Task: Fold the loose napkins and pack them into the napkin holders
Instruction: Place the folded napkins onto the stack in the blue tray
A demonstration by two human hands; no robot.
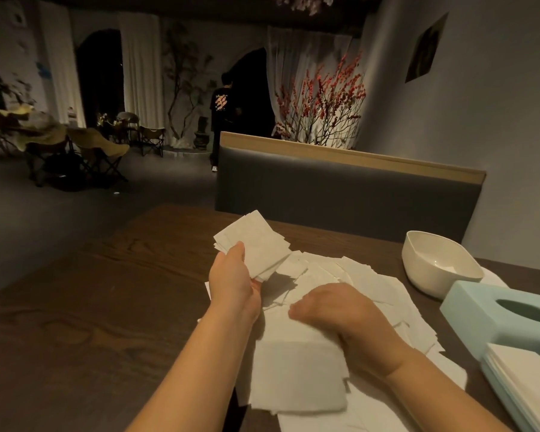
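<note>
Evidently early: loose napkins (340,285) cover the table (91,307). Left hand (234,275) grips a gathered stack (253,244) raised above them; right hand (334,310) rests curled on the spread, grasp indeterminate. Mint holder (496,316) and white bowl (440,263) crowd the right edge; open tabletop lies left.

Two bare hands: left hand (234,275), right hand (334,310). One white oval ceramic bowl (430,260) and two pale green plastic napkin holders (493,313) (521,391) along the dark wooden table (91,307) right edge. Loose white paper napkins (300,372) too overlapped to count.
</note>
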